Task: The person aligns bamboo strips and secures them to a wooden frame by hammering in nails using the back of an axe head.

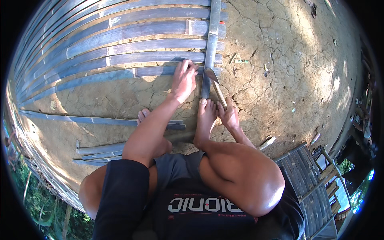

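My right hand (230,116) grips the wooden handle of a hammer (219,94). The hammer's dark metal head rests against or just over a long bamboo crosspiece (213,34). Curled fingers of my left hand (185,78) are at the end of the nearest bamboo slat (154,71), just left of the crosspiece. Whatever those fingertips pinch, if anything, is hidden. Several split bamboo slats (160,27) lie side by side, their right ends under the crosspiece. My bare foot (206,114) presses at the crosspiece's near end.
A loose bamboo strip (100,120) lies on the cracked earth floor (272,80) to the left. Shorter bamboo pieces (100,150) are beside my left leg. A slatted bamboo bench (300,172) stands at the lower right. Small scraps dot the ground.
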Demonstrator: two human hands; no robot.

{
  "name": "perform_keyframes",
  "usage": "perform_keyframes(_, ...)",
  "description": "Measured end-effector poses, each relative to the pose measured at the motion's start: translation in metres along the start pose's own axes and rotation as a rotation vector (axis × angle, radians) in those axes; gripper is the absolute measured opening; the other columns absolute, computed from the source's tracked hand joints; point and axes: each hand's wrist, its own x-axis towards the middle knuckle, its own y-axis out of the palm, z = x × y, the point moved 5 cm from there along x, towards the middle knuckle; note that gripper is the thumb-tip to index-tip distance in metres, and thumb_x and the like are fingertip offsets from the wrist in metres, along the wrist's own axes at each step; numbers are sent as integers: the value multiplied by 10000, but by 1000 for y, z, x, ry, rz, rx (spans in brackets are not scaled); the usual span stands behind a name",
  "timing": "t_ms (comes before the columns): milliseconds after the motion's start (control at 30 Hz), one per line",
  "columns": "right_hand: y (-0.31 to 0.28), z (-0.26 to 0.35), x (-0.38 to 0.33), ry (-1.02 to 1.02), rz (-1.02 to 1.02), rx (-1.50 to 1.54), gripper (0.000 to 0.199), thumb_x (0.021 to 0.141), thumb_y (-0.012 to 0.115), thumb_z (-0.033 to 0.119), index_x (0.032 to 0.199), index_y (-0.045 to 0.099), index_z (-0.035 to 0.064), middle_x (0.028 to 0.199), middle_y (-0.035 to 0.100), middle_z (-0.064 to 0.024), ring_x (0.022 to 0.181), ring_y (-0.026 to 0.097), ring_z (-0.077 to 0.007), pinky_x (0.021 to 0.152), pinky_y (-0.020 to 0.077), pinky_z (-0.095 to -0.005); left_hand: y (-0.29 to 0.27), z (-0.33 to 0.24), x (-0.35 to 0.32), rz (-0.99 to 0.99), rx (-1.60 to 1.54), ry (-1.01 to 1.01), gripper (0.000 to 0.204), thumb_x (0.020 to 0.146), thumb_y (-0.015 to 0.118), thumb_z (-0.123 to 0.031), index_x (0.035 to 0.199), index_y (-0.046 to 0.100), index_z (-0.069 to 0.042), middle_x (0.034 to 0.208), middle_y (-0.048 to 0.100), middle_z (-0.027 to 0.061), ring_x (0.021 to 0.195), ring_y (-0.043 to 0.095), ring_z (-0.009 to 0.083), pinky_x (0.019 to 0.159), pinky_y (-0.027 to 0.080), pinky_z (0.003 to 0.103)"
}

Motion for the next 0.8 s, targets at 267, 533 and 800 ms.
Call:
perform_keyframes(267, -5, 2, 0, 2, -16, -19, 236, 989, 647, 213, 1107, 590, 17, 766, 702, -206, 721, 719, -397, 617, 547, -440, -5, -1, 0, 2, 43, 73, 213, 811, 645, 73, 1001, 666, -20, 1028, 569, 147, 942, 574, 342, 805, 507, 427)
perform_keyframes(533, -15, 8, -4, -47, -52, -42, 234, 974, 668, 234, 1056, 590, 29, 768, 685, -253, 746, 700, -447, 613, 540, -493, -2, -5, 0, 20, 40, 53, 236, 794, 634, 117, 990, 667, -10, 1049, 576, 133, 953, 577, 320, 772, 524, 399)
perform_keyframes(800, -9, -51, -15, 19, -302, 81, 371, 987, 645, 325, 1187, 605, 15, 793, 665, -220, 708, 652, -362, 614, 499, -465, -2, 4, 2, 177, -378, -215, 71, 888, 648, -13, 950, 624, -36, 960, 571, 109, 834, 569, 242, 698, 454, 358)
